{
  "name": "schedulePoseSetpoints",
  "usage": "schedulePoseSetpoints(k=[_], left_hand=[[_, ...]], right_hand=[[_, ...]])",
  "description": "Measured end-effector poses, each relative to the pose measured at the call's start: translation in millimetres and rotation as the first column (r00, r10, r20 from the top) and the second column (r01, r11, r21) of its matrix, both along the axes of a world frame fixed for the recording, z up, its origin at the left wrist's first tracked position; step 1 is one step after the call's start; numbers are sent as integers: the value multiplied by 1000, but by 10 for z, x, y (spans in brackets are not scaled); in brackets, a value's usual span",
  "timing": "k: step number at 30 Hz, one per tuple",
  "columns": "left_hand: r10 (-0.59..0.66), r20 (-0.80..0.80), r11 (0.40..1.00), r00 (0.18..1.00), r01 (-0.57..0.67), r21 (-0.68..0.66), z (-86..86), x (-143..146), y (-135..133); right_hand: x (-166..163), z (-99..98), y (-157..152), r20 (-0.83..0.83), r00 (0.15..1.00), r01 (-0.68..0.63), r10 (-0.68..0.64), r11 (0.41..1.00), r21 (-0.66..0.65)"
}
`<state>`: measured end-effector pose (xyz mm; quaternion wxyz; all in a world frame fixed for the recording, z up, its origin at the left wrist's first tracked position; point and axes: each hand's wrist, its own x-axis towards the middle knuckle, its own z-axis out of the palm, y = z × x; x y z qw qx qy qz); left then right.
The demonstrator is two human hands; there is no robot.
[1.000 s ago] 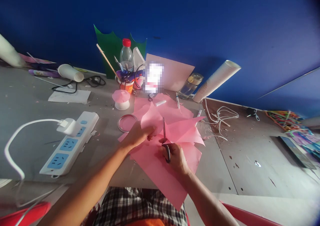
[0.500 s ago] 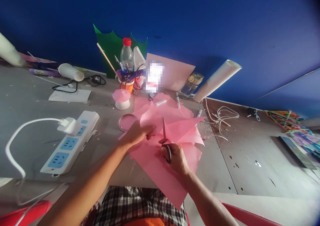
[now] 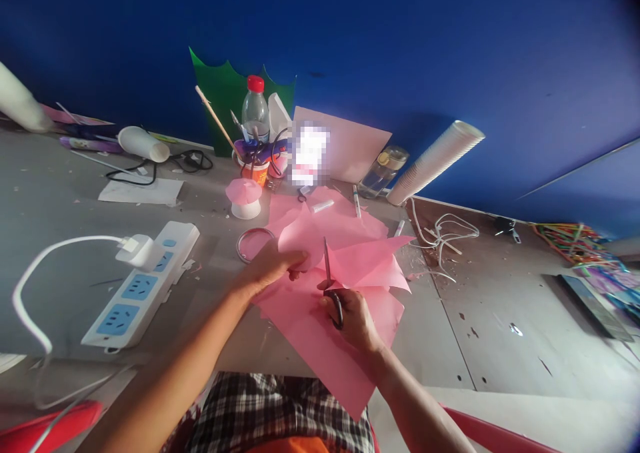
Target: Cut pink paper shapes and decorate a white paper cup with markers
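Note:
My right hand (image 3: pixel 351 316) is closed around the dark handles of a pair of scissors (image 3: pixel 327 264), whose blades point away from me into pink paper (image 3: pixel 365 263). Pinched in my left hand (image 3: pixel 274 266) is the left part of that paper, its edge curling up near the blades. More pink paper (image 3: pixel 320 346) lies flat beneath both hands and reaches over the table's front edge. A round ring-shaped object (image 3: pixel 255 245) rests just beyond my left hand. Behind it stands a white cup with a scalloped pink paper top (image 3: pixel 244 193).
On the left lies a white power strip (image 3: pixel 143 289) with a plug in it. A red-capped bottle (image 3: pixel 255 109), a blurred bright screen (image 3: pixel 309 154), a clear bottle (image 3: pixel 384 171) and a leaning stack of paper cups (image 3: pixel 434 163) line the wall. White cable (image 3: pixel 453 229) coils at the right.
My left hand and the paper it holds have shifted very slightly left. The scissors and my right hand stay nearly in place.

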<state>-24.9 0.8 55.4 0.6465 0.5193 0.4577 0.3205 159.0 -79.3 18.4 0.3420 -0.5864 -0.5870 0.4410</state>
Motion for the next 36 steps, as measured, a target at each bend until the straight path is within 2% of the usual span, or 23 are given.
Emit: schedulePoseSetpoints(k=[7, 22, 26, 31, 36], left_hand=[[6, 20, 1000, 1000, -6, -17, 1, -7, 15], [-2, -44, 1000, 999, 1, -8, -10, -52, 19], [-19, -50, 1000, 999, 18, -7, -3, -42, 33], [-19, -11, 1000, 1000, 19, -15, 26, -32, 31], [-13, -86, 999, 996, 9, -43, -87, -41, 32]], right_hand=[[10, 2, 0, -18, 999, -34, 33, 999, -5], [19, -10, 5, -23, 998, -58, 58, 998, -3], [20, -19, 11, -34, 998, -42, 43, 999, 31], [37, 28, 0, -142, 990, 6, -5, 1000, 4], [139, 54, 48, -332, 935, 148, -127, 988, 40]])
